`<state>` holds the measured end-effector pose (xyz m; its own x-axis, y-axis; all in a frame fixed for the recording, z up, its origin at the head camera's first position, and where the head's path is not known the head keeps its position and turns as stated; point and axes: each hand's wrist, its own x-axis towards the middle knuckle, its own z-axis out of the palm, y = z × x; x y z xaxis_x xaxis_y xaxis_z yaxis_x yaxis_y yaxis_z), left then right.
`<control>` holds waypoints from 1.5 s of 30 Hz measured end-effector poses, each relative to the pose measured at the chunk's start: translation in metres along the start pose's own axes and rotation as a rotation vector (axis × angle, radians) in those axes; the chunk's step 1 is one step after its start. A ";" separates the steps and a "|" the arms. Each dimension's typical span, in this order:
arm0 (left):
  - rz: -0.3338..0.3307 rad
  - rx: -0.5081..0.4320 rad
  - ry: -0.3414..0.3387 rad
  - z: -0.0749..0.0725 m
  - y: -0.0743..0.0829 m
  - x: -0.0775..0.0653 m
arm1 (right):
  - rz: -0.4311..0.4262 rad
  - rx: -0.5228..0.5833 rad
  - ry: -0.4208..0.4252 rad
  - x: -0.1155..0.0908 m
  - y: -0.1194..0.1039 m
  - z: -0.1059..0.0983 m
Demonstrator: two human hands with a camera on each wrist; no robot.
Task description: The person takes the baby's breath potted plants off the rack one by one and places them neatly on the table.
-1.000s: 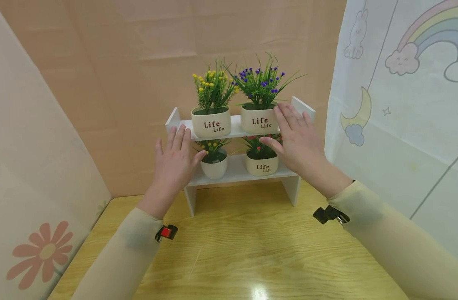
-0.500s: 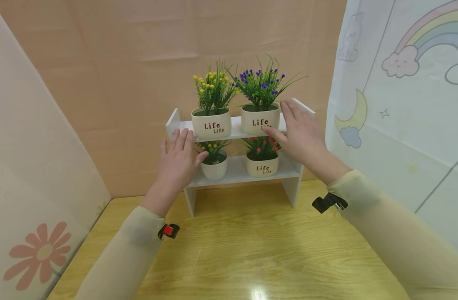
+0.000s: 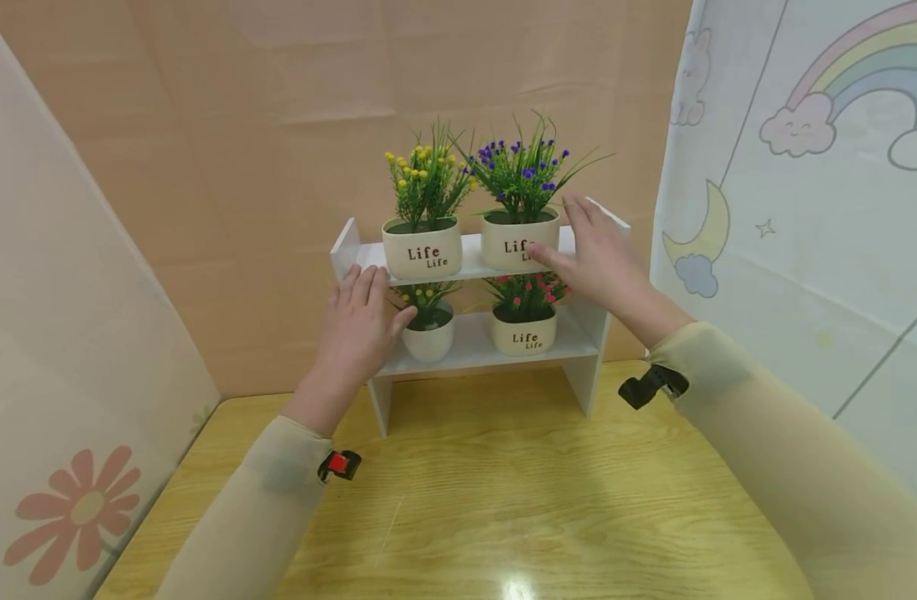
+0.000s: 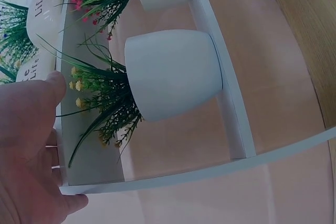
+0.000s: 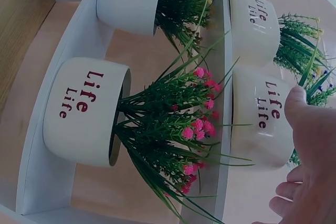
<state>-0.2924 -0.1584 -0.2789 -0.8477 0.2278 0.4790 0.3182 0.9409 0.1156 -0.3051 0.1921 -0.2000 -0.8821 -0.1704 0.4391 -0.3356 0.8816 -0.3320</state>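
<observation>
A two-tier white shelf [image 3: 473, 360] bears several potted plants. On its upper tier stand a cream pot with yellow flowers [image 3: 423, 252] and a cream pot with purple flowers [image 3: 503, 237]. A small white pot [image 3: 428, 340] and a pot with red-pink flowers [image 5: 86, 111] share the lower tier. My left hand [image 3: 356, 325] is at the upper tier's left end, its fingertips on the board beside the side panel and its thumb extended. My right hand [image 3: 604, 262] reaches to the purple-flowered pot's right side, thumb overlapping the pot's front, other fingers extended beside it.
The shelf stands on a wooden table [image 3: 496, 475] against a peach cloth backdrop [image 3: 241, 167]. White printed cloth walls rise on the left [image 3: 68, 292] and right [image 3: 796, 275]. Raised side panels [image 3: 344, 242] bound the upper tier.
My right hand has shifted from in front of the purple-flowered pot's right edge to its right side. The left hand has moved slightly right and down at the shelf end. The pots stay put.
</observation>
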 end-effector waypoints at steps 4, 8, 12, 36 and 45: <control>0.003 -0.016 0.008 0.002 0.000 -0.001 | 0.001 0.051 -0.013 0.006 0.002 0.001; 0.009 -0.029 0.027 0.005 0.000 -0.001 | -0.018 0.117 -0.018 0.012 0.004 0.002; 0.011 -0.019 0.041 0.008 -0.001 0.000 | -0.039 0.199 -0.020 0.018 0.004 0.004; -0.015 0.014 0.031 0.008 0.006 -0.005 | 0.051 0.508 -0.155 0.034 -0.002 0.007; -0.011 0.020 0.053 0.012 0.005 -0.004 | 0.069 0.507 -0.141 0.040 -0.001 0.012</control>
<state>-0.2928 -0.1516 -0.2905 -0.8274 0.2043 0.5232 0.3000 0.9482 0.1042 -0.3445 0.1793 -0.1925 -0.9319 -0.2077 0.2973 -0.3622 0.5750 -0.7336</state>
